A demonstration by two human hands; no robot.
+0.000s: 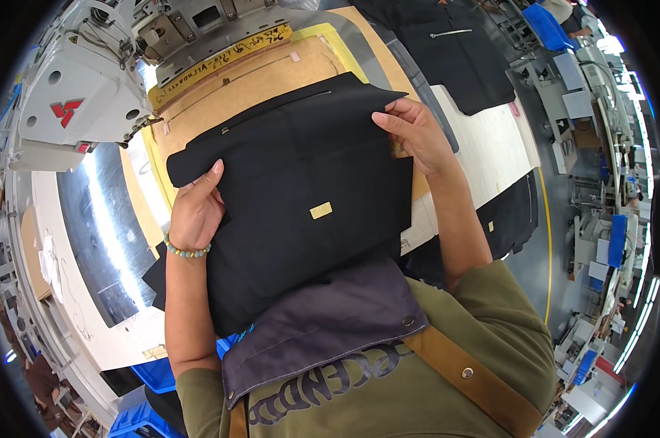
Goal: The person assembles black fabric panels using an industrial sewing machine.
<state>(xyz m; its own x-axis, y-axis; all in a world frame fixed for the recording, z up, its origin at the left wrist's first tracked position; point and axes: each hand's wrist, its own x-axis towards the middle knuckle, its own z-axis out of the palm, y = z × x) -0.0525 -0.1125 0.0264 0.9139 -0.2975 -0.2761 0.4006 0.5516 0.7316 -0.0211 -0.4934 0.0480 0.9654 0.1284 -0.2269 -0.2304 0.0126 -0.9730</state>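
Note:
A black fabric panel (271, 190) hangs between my two hands in front of my body. Near its top edge runs a zipper (279, 111) with a metal pull at its left end. A small yellow label (321, 211) sits on the lower middle of the cloth. My left hand (196, 210) grips the panel's left edge, thumb on top; a beaded bracelet circles that wrist. At the upper right corner, my right hand (417, 135) pinches the fabric between thumb and fingers. Behind the raised panel lies a brown template board (257, 84) with yellow edging, partly covered.
A white sewing machine head (74, 95) stands at the upper left, beside a metal clamp frame (228, 51). More black fabric pieces lie at the upper right (454, 66) and right (512, 212). Blue bins (144, 420) stand low at the left. A shiny metal plate (100, 226) is set in the table.

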